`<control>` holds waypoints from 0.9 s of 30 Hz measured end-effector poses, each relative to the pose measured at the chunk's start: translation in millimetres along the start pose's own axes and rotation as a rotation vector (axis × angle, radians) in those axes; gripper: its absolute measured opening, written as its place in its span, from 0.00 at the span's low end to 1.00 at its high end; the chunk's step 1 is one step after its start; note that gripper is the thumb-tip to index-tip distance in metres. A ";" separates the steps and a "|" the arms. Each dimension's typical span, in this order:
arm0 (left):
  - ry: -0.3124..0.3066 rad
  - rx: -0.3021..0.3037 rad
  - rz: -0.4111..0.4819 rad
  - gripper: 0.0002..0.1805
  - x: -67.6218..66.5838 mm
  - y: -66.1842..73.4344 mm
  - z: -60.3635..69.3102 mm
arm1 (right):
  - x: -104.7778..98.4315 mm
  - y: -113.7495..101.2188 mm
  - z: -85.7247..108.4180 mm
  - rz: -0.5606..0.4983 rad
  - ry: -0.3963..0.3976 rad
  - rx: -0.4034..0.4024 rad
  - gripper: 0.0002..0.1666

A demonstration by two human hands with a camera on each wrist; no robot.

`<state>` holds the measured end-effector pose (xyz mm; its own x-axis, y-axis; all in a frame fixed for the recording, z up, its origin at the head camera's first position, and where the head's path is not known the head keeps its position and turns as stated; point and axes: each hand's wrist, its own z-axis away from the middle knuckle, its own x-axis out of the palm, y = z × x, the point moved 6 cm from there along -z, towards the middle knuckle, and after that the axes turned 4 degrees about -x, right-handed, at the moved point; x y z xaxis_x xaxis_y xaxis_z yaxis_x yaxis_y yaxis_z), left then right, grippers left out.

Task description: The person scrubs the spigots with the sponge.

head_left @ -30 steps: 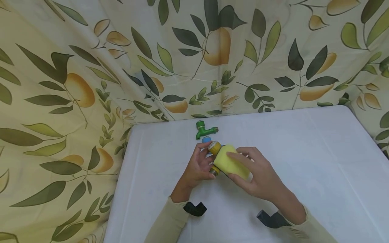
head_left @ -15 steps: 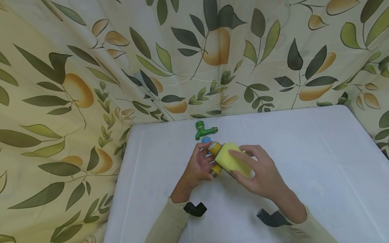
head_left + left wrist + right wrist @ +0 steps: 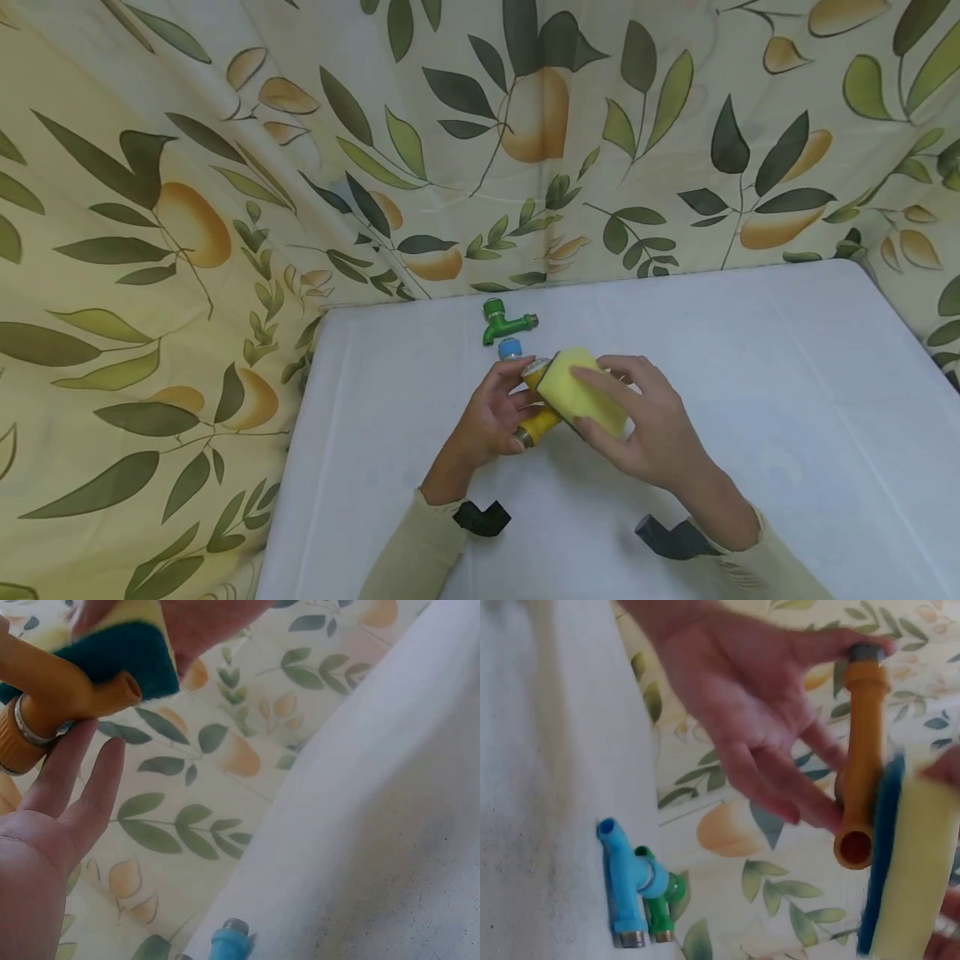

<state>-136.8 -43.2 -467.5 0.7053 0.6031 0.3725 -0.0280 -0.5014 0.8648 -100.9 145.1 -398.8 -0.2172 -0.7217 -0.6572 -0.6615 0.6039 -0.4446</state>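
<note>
A yellow tap with a metal threaded end is held between the thumb and fingers of my left hand, off the table. My right hand grips a yellow sponge with a dark green scouring side. In the right wrist view that scouring side lies against the tap's body. From the head view the sponge hides the middle of the tap. The left wrist view shows the tap's open spout and ridged knob, with two fingers under it.
On the white table, a green tap lies near the back edge, with a blue tap just in front, partly hidden by the left hand. A leaf-and-fruit patterned curtain hangs behind and at the left.
The sponge has shifted slightly up and right along the yellow tap. The tap has turned and moved a little, so more of its threaded end and body shows.
</note>
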 end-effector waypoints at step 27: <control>-0.081 0.067 -0.120 0.58 10.3 12.4 -1.2 | -6.3 -2.2 -4.6 -0.072 0.021 0.019 0.35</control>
<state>-130.7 -42.4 -452.5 0.7554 0.6109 0.2371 0.1053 -0.4703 0.8762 -101.3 146.8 -390.8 -0.1851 -0.7705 -0.6100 -0.6623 0.5563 -0.5018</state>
